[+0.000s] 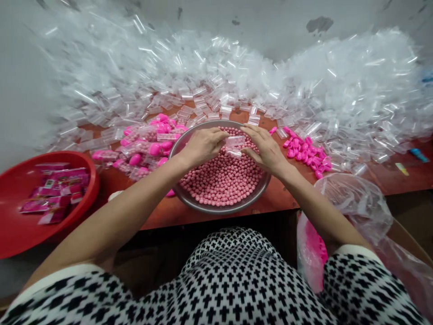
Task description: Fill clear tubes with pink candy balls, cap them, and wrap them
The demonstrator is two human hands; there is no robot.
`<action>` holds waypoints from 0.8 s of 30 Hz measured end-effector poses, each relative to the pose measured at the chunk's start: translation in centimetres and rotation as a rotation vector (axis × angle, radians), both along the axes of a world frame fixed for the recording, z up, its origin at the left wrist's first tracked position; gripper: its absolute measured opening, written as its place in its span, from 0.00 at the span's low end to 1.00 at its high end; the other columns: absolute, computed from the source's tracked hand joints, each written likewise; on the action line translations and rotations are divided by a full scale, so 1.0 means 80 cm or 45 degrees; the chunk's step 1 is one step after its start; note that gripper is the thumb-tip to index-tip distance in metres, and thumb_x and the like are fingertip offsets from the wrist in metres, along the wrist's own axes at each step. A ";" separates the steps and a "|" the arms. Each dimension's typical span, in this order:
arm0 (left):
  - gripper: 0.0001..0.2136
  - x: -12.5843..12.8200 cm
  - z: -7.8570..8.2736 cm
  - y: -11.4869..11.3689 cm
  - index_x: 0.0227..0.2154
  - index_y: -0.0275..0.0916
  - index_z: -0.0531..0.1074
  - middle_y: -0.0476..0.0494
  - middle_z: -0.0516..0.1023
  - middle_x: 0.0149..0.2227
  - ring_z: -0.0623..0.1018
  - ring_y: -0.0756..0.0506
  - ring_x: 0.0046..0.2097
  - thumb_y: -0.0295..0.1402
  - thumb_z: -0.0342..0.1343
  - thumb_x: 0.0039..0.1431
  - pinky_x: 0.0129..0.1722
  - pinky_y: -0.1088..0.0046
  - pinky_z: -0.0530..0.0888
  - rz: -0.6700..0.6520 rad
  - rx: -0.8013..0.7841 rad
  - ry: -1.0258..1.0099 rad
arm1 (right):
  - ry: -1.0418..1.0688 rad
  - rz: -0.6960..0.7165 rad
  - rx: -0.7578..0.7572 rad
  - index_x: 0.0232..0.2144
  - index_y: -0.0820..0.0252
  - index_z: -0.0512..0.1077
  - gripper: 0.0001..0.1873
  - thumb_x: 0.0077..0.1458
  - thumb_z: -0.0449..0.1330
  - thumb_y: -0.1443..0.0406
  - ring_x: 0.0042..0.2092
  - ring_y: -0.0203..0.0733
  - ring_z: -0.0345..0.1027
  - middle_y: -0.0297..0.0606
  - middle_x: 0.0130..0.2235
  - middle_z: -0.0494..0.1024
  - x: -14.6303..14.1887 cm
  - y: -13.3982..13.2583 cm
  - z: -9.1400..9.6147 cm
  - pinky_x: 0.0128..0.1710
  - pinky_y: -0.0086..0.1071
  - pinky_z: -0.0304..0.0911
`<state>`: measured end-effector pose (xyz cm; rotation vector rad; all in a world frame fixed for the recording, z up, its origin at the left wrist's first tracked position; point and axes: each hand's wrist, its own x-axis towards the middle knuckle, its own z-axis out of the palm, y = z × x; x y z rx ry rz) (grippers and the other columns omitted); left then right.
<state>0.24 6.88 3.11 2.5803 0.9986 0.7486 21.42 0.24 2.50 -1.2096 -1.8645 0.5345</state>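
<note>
A grey bowl (221, 210) full of small pink balls (219, 185) stands on the reddish table in front of me. Over its far half, my left hand (204, 144) is closed, the fingertips pinched at the left end of a clear plastic tube (236, 140). A second short clear piece (234, 152) shows just below it; whether it is held or lies on the balls I cannot tell. My right hand (265, 146) curves over the bowl's right rim, thumb and fingers apart around the tube's right end. Nothing is visibly gripped in it.
Clear tubes (352, 90) are heaped along the wall. Ball-filled tubes with pink caps (145, 144) lie left of the bowl, loose pink caps (306, 151) right. A red basin (94, 180) holds pink packets (56, 194). A clear plastic bag (355, 194) hangs at the table's right edge.
</note>
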 end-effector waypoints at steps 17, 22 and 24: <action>0.20 -0.070 0.000 -0.059 0.43 0.38 0.77 0.46 0.79 0.40 0.80 0.48 0.37 0.37 0.67 0.46 0.41 0.67 0.79 0.163 -1.112 -0.901 | 0.051 -0.117 -0.022 0.47 0.58 0.75 0.22 0.49 0.68 0.58 0.59 0.54 0.65 0.45 0.55 0.76 -0.021 0.016 0.005 0.62 0.50 0.57; 0.21 -0.050 0.007 -0.067 0.41 0.36 0.77 0.47 0.79 0.34 0.79 0.48 0.34 0.33 0.70 0.41 0.39 0.69 0.79 0.146 -1.081 -0.929 | 0.307 0.178 -0.214 0.38 0.56 0.75 0.13 0.54 0.63 0.55 0.40 0.43 0.74 0.37 0.38 0.80 -0.059 -0.013 0.011 0.48 0.41 0.69; 0.18 -0.038 0.006 -0.071 0.39 0.39 0.77 0.48 0.80 0.34 0.79 0.48 0.36 0.33 0.70 0.42 0.42 0.68 0.79 0.156 -1.063 -1.101 | 0.625 0.220 -0.375 0.33 0.57 0.72 0.14 0.53 0.63 0.52 0.33 0.39 0.73 0.33 0.31 0.77 -0.072 -0.022 0.003 0.41 0.38 0.72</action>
